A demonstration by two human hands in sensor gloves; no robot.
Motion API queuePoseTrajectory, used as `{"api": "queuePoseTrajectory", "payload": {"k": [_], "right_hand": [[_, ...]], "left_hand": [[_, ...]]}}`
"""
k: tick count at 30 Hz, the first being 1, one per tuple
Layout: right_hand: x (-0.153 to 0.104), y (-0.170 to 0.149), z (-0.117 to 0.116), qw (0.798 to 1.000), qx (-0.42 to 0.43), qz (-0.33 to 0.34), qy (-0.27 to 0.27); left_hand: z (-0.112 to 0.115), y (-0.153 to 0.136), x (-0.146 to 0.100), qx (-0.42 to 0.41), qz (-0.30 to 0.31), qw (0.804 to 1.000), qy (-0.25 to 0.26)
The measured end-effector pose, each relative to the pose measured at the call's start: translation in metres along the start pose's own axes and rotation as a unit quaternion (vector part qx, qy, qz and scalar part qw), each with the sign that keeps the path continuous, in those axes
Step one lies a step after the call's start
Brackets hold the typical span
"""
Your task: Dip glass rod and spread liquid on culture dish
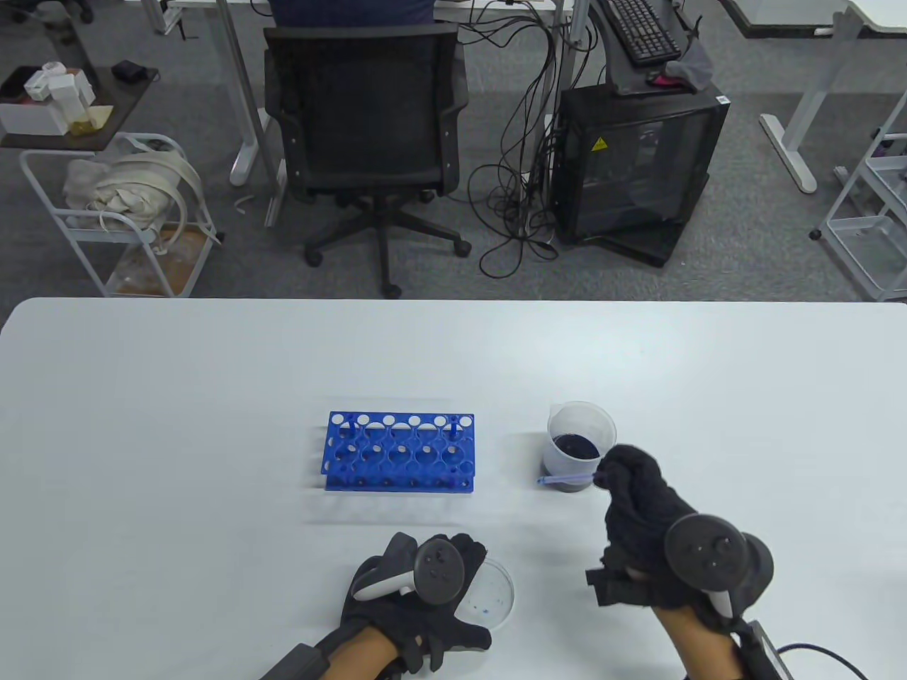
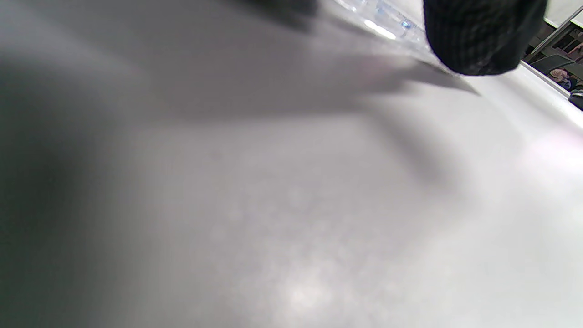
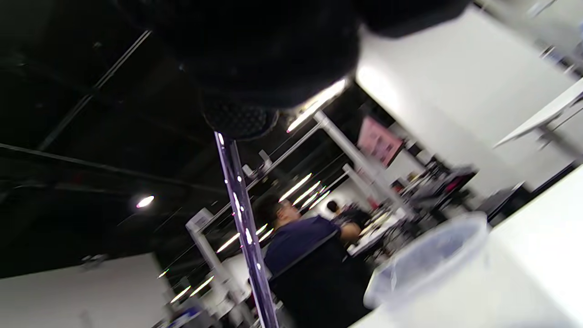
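A clear culture dish point(image 1: 492, 595) with a few blue spots lies near the table's front edge. My left hand point(image 1: 418, 588) rests on the table and touches the dish's left rim. My right hand point(image 1: 634, 489) grips a glass rod point(image 1: 563, 480) that points left, level, just in front of the beaker point(image 1: 579, 438). The beaker holds dark liquid. In the right wrist view the rod point(image 3: 243, 223) runs down from my fingers point(image 3: 237, 118), with the beaker point(image 3: 428, 269) to the right. In the left wrist view a fingertip point(image 2: 478, 36) sits by the dish rim point(image 2: 382, 23).
A blue test tube rack point(image 1: 399, 451) stands left of the beaker. The white table point(image 1: 142, 439) stretches wide on both sides. Beyond its far edge are an office chair point(image 1: 365, 120) and a black cabinet point(image 1: 634, 170).
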State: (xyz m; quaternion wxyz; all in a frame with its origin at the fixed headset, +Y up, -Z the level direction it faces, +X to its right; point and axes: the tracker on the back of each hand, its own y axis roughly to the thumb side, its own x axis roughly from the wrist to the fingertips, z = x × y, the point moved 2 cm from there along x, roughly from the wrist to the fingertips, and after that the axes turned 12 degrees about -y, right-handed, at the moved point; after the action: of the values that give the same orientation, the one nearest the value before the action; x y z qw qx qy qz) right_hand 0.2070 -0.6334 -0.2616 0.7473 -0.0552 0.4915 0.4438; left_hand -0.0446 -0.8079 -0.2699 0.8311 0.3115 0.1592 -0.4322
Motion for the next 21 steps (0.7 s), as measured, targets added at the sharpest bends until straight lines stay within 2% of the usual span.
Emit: {"api": "queuePoseTrajectory", "payload": {"k": [4, 7, 12, 21], "right_hand": [[-0.047, 0.009, -0.027, 0.996, 0.036, -0.007, 0.079], [-0.065, 0.009, -0.046, 0.994, 0.014, 0.017, 0.106], [-0.073, 0.006, -0.06, 0.991, -0.003, 0.022, 0.133], [-0.077, 0.007, -0.073, 0.989, -0.028, 0.034, 0.143]], "left_hand": [[0.0, 0.0, 0.0, 0.0, 0.0, 1.0, 0.0], [0.0, 0.0, 0.0, 0.0, -0.001, 1.0, -0.003], [0.0, 0.0, 0.0, 0.0, -0.002, 1.0, -0.003], [0.0, 0.0, 0.0, 0.0, -0.002, 1.0, -0.003]]}}
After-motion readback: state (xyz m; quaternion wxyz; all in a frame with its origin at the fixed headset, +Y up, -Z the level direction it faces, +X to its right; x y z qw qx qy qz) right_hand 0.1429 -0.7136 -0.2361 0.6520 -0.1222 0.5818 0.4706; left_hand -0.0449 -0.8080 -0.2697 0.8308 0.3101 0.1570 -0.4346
